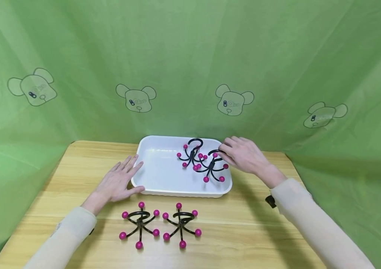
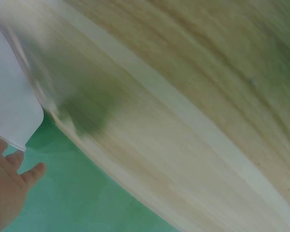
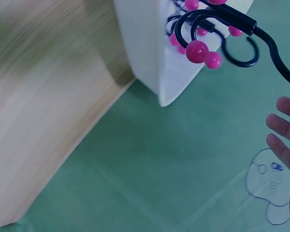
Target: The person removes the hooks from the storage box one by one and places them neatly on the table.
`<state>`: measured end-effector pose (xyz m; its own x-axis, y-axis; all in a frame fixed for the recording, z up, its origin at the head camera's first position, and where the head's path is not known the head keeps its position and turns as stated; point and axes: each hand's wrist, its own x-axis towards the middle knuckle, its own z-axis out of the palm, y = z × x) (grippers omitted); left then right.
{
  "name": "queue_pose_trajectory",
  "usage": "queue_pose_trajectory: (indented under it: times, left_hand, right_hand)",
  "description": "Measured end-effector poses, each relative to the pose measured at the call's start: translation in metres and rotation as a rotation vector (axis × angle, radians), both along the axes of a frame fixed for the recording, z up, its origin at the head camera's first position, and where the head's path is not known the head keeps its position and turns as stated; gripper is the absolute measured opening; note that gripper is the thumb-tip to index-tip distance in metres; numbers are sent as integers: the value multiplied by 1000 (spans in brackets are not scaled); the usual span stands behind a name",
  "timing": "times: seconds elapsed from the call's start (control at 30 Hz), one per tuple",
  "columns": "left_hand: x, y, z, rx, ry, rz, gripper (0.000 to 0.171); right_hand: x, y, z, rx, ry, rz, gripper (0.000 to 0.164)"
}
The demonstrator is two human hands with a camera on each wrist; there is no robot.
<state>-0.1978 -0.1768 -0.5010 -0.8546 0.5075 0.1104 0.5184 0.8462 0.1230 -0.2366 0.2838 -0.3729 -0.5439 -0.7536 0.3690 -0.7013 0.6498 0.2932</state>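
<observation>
A white tray (image 1: 158,168) sits mid-table and holds two black hook racks tipped with pink balls, one to the left (image 1: 191,155) and one to the right (image 1: 212,168). My right hand (image 1: 239,154) reaches in over the tray's right rim, and its fingers pinch the top hook of the right rack. The right wrist view shows that rack (image 3: 222,19) above the tray's wall (image 3: 145,43), with my fingers (image 3: 286,128) at the frame's edge. My left hand (image 1: 121,179) lies flat on the table, fingers straight, fingertips against the tray's left rim (image 2: 9,101).
Two more racks (image 1: 140,224) (image 1: 181,224) stand side by side on the wooden table (image 1: 250,231), in front of the tray. Green cloth printed with bears hangs behind and along both sides. The table's edges run close to the cloth.
</observation>
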Motion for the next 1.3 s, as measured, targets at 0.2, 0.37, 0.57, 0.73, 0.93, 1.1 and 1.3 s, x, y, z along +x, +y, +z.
queue_pose_trajectory:
  times: [0.2, 0.37, 0.57, 0.73, 0.93, 1.1, 1.3]
  left_hand:
    - [0, -1, 0, 2, -7, 3, 95]
    - [1, -1, 0, -1, -5, 1, 95]
    - [1, -2, 0, 1, -1, 2, 95]
    - [1, -2, 0, 1, -8, 2, 95]
    - [1, -1, -1, 3, 0, 4, 95]
    - [1, 0, -1, 10, -2, 0, 95]
    - [0, 0, -1, 5, 7, 4, 95]
  right_hand:
    - [18, -8, 10, -10, 25, 52, 18]
    - [31, -13, 14, -22, 64, 111, 27]
    - [47, -15, 17, -52, 76, 149, 44]
    - [59, -12, 18, -62, 91, 168, 52]
    - [73, -8, 20, -74, 101, 193, 50]
    - [87, -3, 19, -66, 103, 202, 49]
    - [101, 4, 15, -58, 113, 211, 48]
